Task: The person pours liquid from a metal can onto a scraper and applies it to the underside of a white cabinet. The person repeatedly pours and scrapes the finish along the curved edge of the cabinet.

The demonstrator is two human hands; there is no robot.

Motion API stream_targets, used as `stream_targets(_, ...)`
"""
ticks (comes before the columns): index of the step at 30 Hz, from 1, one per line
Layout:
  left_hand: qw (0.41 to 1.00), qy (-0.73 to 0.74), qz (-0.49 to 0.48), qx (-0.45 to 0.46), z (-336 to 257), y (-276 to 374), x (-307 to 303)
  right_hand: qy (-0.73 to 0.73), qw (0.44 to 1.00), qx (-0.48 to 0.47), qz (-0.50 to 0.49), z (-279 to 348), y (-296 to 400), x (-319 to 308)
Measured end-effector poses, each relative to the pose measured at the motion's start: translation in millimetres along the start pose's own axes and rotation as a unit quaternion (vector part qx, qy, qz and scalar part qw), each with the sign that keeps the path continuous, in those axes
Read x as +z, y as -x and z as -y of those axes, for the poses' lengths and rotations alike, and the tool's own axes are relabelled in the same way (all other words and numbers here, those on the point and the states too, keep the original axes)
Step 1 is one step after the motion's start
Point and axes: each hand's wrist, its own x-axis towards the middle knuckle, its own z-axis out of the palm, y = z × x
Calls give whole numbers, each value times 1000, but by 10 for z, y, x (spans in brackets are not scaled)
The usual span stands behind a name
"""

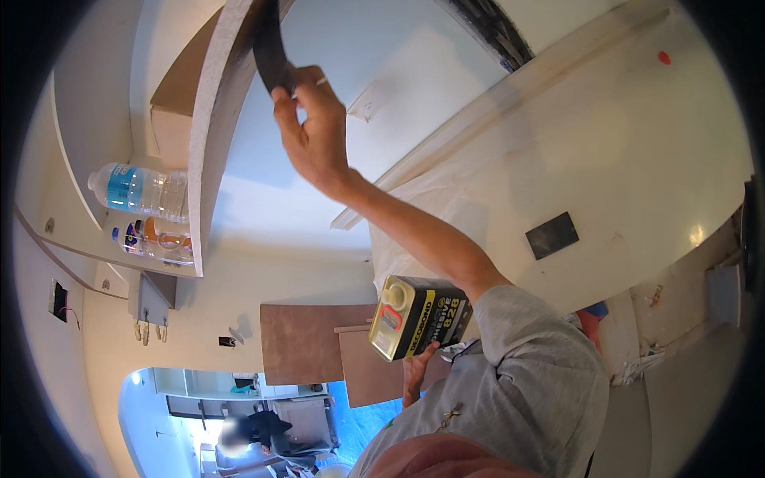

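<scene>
My right hand (314,122) reaches up to the top of the view and pinches a thin, dark, flat piece (275,54) between thumb and fingers. The piece lies against or very close to the brown face of a pale-edged board (209,149); its far end is out of view. Lower down, near my grey shirt, my left hand (421,364) holds a black and yellow Decobond adhesive tin (421,316) from below and beside it. The tin's round cap and red handle face the left of the picture. Part of my left hand is hidden behind the tin.
A dark rectangular piece (553,235) lies on a broad pale surface (627,167). Plastic bottles (143,191) and a cardboard box (173,128) stand on the board. Brown panels (317,343) lean near the tin. Another person (269,433) is in the room beyond, over blue sheeting (361,418).
</scene>
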Motion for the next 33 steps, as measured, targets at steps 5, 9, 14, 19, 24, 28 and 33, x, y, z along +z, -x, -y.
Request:
stream_targets(5,998,46,-16,49,63,42,48,35,997,-53,38,378,327,71)
stream_targets(9,995,-64,-63,33,364,-46,46,43,988,-100,107,509,525,-156)
stream_targets(14,978,81,-88,172,760,-296,98,53,976,37,207,549,791,-744)
stream_targets(19,971,141,-82,172,857,-408,105,39,949,277,147,141,777,-1563)
stream_targets(24,968,96,-79,218,563,-499,76,143,895,401,133,-22,745,-2520)
stream_targets(28,967,95,-39,233,274,-607,47,146,906,389,87,35,737,-2876)
stream_targets(33,973,48,-32,221,4,-748,-7,157,870,454,116,74,626,-3093)
